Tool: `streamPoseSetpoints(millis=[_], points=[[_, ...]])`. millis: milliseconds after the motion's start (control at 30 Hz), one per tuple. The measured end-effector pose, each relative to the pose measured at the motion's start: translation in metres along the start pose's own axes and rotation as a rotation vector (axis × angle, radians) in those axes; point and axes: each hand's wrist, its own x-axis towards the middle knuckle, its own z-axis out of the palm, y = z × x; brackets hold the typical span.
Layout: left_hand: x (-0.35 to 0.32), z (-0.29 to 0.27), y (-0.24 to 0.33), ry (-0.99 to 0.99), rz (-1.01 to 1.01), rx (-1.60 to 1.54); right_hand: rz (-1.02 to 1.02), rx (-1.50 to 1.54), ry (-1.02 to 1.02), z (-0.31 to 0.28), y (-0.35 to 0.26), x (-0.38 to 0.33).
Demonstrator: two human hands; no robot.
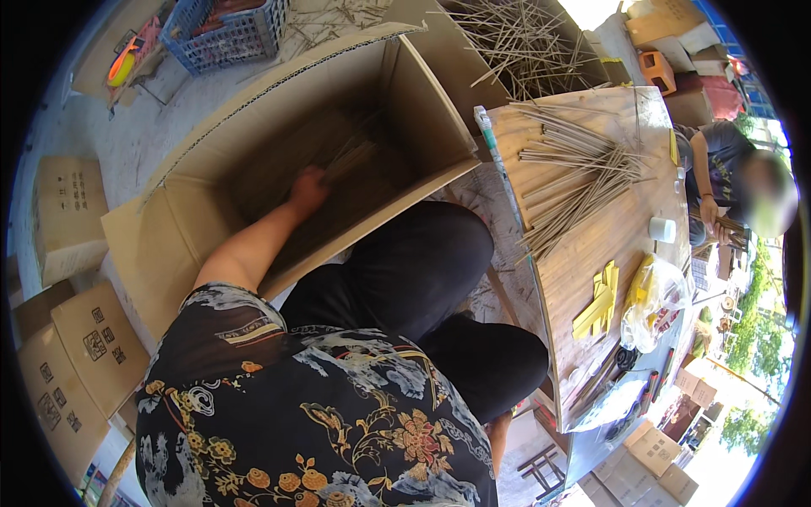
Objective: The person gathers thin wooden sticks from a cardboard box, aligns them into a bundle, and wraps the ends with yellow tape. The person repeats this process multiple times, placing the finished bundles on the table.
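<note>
Far left: closed cartons stacked on the floor, more lower left. Top left: blue crate. Centre left: big open box lying tilted, flaps out. Left hand reaches deep into the box, arm stretched from the floral sleeve; fingers curled around a bundle of thin sticks inside the box, gripping its near end. Sticks lie against the box's inner wall, in shadow. Right hand low at the bottom centre, beside the dark trousers, mostly hidden; cannot tell if its fingers are open or closed. Top centre: second box full of loose sticks. Right of the lap: wooden tabletop with a spread pile of grey sticks on its far half. Nearer on it: yellow strips, a clear bag, a white cup, dark tools at the near end. Far right: another person seated at the tabletop's edge, hands on something small.
</note>
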Motion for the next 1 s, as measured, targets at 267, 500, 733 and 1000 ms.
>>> streamPoseSetpoints(millis=[267, 500, 733, 1000], points=[[0.008, -0.005, 0.000, -0.197, -0.095, -0.117, -0.056, -0.053, -0.025, -0.010, 0.017, 0.018], [0.000, -0.041, 0.039, -0.096, -0.065, -0.262, 0.039, -0.247, -0.087, 0.004, 0.046, -0.004], [0.001, -0.057, 0.039, -0.092, -0.012, -0.244, 0.136, -0.194, -0.056, 0.044, 0.085, -0.023], [0.014, -0.063, 0.045, -0.133, 0.076, -0.250, 0.216, -0.120, -0.060, 0.082, 0.105, -0.043]])
